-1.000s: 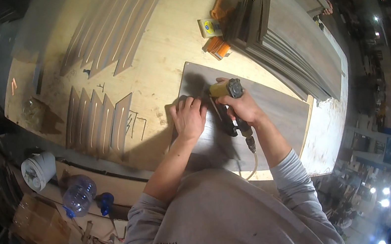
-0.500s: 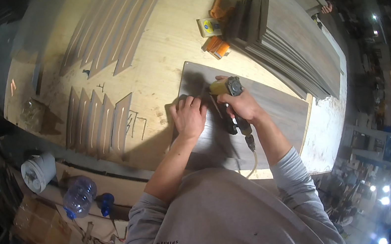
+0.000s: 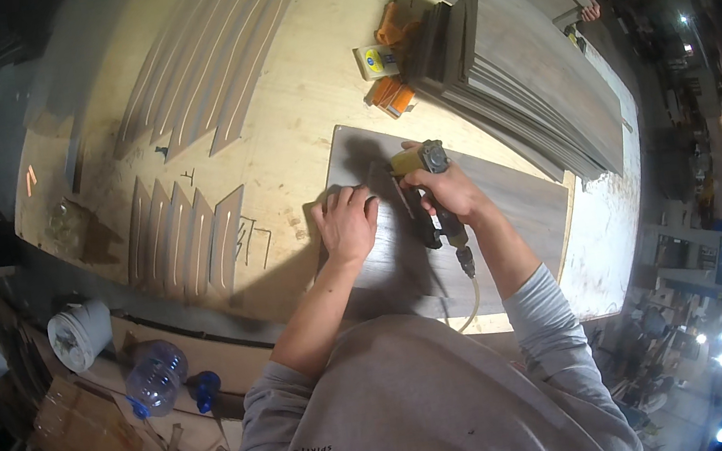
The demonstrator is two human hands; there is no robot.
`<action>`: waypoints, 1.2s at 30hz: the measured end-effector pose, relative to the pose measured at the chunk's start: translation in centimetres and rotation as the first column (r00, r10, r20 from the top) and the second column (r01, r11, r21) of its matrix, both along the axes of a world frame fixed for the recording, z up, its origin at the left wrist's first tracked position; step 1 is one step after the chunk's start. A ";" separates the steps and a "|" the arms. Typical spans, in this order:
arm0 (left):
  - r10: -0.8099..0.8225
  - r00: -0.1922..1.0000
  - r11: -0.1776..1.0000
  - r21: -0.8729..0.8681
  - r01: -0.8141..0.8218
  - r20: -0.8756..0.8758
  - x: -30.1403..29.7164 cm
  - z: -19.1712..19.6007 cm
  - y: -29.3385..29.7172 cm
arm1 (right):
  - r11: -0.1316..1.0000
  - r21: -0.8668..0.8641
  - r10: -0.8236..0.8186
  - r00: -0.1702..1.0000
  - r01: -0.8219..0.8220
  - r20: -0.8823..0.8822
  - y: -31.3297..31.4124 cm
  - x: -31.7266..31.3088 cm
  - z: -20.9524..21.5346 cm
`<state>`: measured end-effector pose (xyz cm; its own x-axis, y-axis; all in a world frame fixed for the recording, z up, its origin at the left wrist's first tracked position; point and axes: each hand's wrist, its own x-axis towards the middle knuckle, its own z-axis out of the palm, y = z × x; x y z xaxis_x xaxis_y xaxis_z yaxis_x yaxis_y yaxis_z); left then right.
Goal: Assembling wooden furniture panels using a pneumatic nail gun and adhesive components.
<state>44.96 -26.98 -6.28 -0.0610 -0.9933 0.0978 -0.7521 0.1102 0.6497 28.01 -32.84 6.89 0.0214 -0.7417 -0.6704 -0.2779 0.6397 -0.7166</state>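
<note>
A brown-grey wood-grain board (image 3: 515, 204) lies on the pale plywood worktable (image 3: 286, 153) in front of me. My left hand (image 3: 347, 225) rests on the board's left part, its fingers slightly bent and holding nothing. My right hand (image 3: 448, 190) is closed around the grip of a yellow and black air nail gun (image 3: 416, 160). The gun's nose is over the board, a little right of my left hand; whether it touches the board is hidden. An air hose (image 3: 475, 302) runs from the gun's handle down toward me.
Thin wood strips (image 3: 218, 61) and shorter pointed strips (image 3: 185, 236), each with a pale line, lie at left. A stack of boards (image 3: 537, 99) stands at right, beside orange bundles (image 3: 391, 97) and a small box (image 3: 377, 62). Another person's hand (image 3: 590, 10) holds the far board's edge.
The view has shifted slightly. My left hand has barely moved on the board, and my right hand still grips the nail gun in almost the same spot.
</note>
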 end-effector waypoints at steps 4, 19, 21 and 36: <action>-0.016 1.000 1.000 0.006 0.016 0.012 0.1 0.1 0.0 | 1.000 -0.023 -0.006 1.000 0.007 0.024 0.1 0.0 -0.3; -0.524 0.840 0.847 -0.009 0.531 0.142 5.4 3.0 7.7 | 0.968 -0.104 -0.223 0.974 0.227 0.046 21.5 -8.7 3.1; -0.524 0.834 0.849 0.024 0.528 0.169 6.1 2.1 9.0 | 0.935 -0.038 -0.352 0.935 0.353 0.032 24.6 -10.4 3.9; -0.474 0.831 0.877 0.078 0.474 0.290 7.9 -2.9 11.7 | 0.822 -0.180 -0.564 0.818 0.541 -0.113 28.9 -35.5 3.6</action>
<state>52.84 -15.33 -9.15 -0.5497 -0.8354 -0.0015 -0.7621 0.5007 0.4105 -7.46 -3.96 10.51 -0.5139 -0.6790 -0.5243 -0.0203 0.6206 -0.7839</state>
